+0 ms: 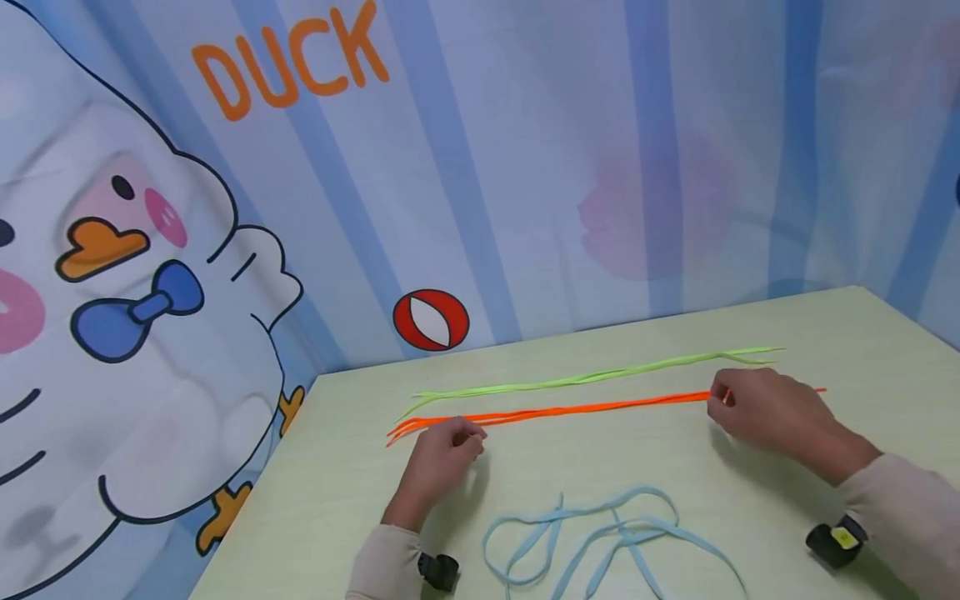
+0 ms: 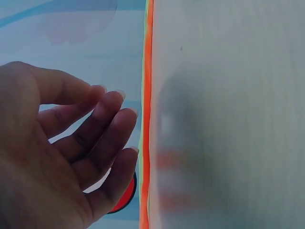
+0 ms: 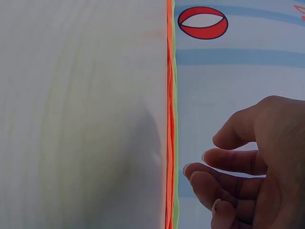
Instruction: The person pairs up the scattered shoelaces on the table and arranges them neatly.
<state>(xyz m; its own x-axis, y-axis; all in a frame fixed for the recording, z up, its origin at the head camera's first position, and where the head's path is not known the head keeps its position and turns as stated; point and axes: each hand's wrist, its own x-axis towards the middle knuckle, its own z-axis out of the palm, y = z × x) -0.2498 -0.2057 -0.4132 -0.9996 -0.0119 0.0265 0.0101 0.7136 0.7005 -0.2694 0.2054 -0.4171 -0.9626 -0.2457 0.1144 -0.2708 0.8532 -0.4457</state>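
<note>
A bundle of orange shoelaces [image 1: 577, 409] lies stretched nearly straight across the table, its left ends fanned out. Over its left part is my left hand [image 1: 442, 458], fingers loosely curled with nothing between them. My right hand [image 1: 772, 408] hovers near the right end, hiding part of the bundle. In the left wrist view, the thumb and fingers of the left hand [image 2: 71, 138] stand apart from the orange strip [image 2: 147, 119]. The right wrist view likewise shows an empty right hand [image 3: 257, 167], with a gap to the laces [image 3: 169, 119].
Behind the orange bundle, light green laces [image 1: 525, 387] run roughly parallel to it. Pale blue laces [image 1: 600, 508] lie in loose loops at the front. A printed curtain [image 1: 525, 167] rises along the back edge of the table [image 1: 300, 500]. Each wrist carries a small black camera [image 1: 438, 572].
</note>
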